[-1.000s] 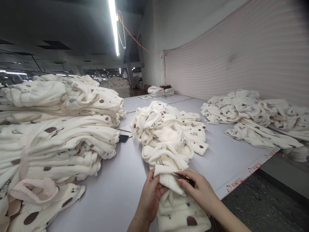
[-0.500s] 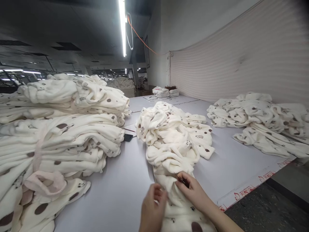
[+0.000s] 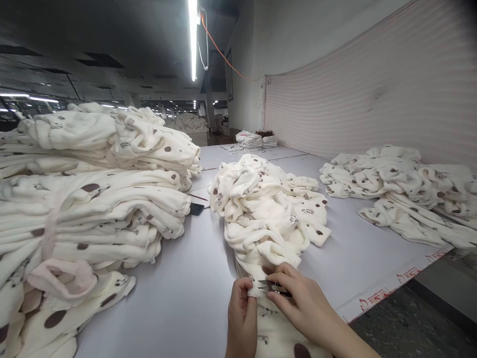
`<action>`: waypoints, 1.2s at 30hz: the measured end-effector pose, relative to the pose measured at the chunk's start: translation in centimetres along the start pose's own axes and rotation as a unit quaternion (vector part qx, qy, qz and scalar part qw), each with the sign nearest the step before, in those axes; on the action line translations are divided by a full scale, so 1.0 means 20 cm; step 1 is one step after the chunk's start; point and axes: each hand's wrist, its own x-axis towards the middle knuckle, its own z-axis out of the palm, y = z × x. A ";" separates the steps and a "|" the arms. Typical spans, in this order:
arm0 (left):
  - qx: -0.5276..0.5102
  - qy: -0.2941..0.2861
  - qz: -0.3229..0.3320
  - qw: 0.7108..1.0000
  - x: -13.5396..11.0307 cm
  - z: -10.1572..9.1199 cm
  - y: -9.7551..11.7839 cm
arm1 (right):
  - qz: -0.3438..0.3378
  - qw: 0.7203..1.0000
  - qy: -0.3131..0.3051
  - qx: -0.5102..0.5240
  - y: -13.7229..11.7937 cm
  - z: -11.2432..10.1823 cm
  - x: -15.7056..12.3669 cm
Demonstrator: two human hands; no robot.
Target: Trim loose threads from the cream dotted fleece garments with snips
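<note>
My right hand (image 3: 298,303) is closed around a pair of thread snips (image 3: 275,288), whose pointed metal blades face left. Their tips lie at the edge of a white fleece garment (image 3: 266,238) with brown spots and small printed figures. My left hand (image 3: 242,313) pinches a fold of that garment just left of the blades. The garment lies bunched in a long heap from the middle of the table towards me, passing beneath both hands.
Tall stacks of similar fleece (image 3: 97,209), one bundle tied with a pink band (image 3: 52,223), fill the left side. More spotted fleece (image 3: 391,174) lies at right. A dark flat object (image 3: 196,209) and a stack of folded pieces (image 3: 249,140) sit on the table (image 3: 179,293).
My left hand has come up to the cloth and now pinches its edge. My right hand has lowered slightly, bringing the snips into plain sight beside the left fingers.
</note>
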 end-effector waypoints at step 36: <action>-0.262 -0.185 -0.195 0.927 0.11 0.01 0.14 | 0.018 0.998 0.060 -0.010 0.06 -0.02 0.09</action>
